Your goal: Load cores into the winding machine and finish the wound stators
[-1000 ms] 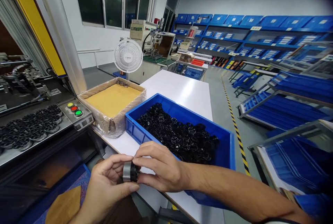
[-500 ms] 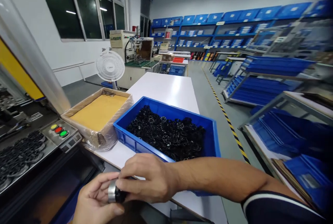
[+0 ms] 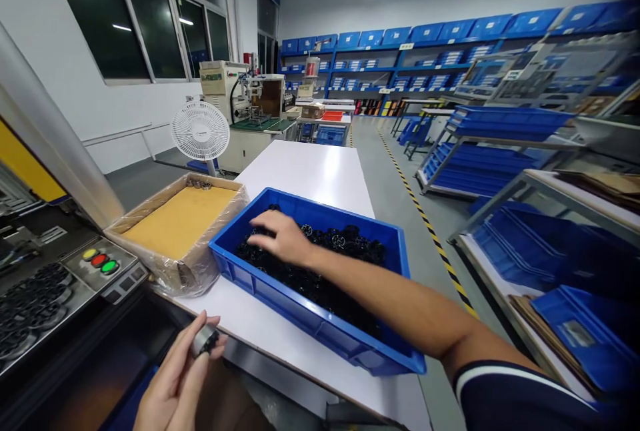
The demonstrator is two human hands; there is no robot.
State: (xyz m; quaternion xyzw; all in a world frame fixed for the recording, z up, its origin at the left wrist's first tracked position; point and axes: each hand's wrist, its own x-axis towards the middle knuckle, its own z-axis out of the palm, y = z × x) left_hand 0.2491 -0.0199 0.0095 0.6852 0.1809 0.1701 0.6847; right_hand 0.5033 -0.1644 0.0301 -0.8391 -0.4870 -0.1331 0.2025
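Two hands work apart: the left hand [image 3: 173, 384] pinches a small metal ring with a black insert [image 3: 205, 340] between thumb and fingertips, low at the white table's [image 3: 310, 171] near edge, seemingly to keep it ready; the right hand [image 3: 280, 237], fingers spread and curled, rests on the black plastic wheels [image 3: 345, 244] filling the blue bin [image 3: 310, 314]; a plastic-wrapped cardboard box [image 3: 180, 224] stands just beside the bin, a button panel [image 3: 100, 264] further left.

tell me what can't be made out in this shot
Head view only:
- right hand fingertips: buried among the black parts, so any grip is hidden.
- metal ring piece in the left hand: fingers cover most of it.
- parts in the cardboard box: too small.
- far shelf labels: blurred.
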